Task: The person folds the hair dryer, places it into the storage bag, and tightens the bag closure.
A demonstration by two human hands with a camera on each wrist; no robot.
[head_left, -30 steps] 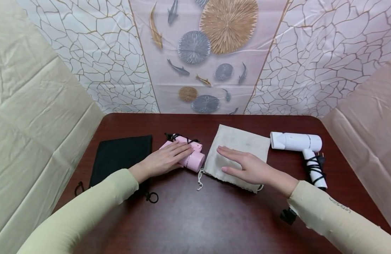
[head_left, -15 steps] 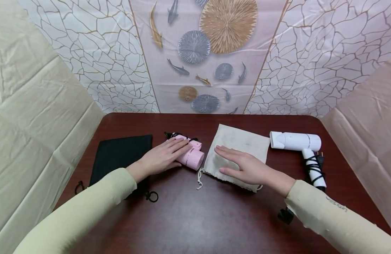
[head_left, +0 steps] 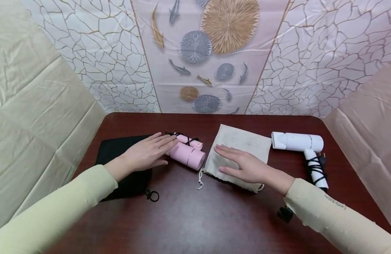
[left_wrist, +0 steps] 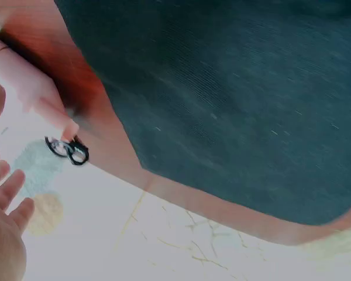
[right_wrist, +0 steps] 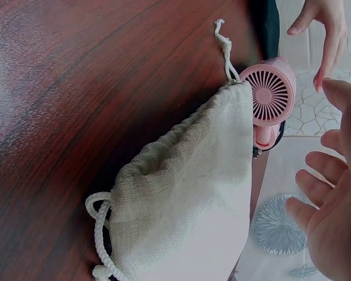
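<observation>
My left hand [head_left: 144, 152], fingers straight, hovers over the inner side of a black drawstring bag [head_left: 128, 185], its fingertips overlapping the end of a pink hair dryer [head_left: 187, 155] in the head view. The right wrist view shows that hand raised above the dryer, whose round vent grille [right_wrist: 264, 95] faces this camera. The dryer lies folded, with a black cord tied about its handle. Palm down and fingers extended, my right hand [head_left: 244, 165] is held over a cream drawstring bag [head_left: 236, 139] lying flat. Neither hand holds anything.
At the right lies a white hair dryer [head_left: 298, 141], its handle [head_left: 316, 171] wrapped in black cord. A small black object [head_left: 285, 213] shows beside my right sleeve. Patterned cloth [head_left: 195, 70] hangs behind the dark red table [head_left: 195, 218].
My left hand has moved left, off the pink hair dryer and over the black bag, uncovering more of the dryer. My right hand has stayed nearly still above the cream bag.
</observation>
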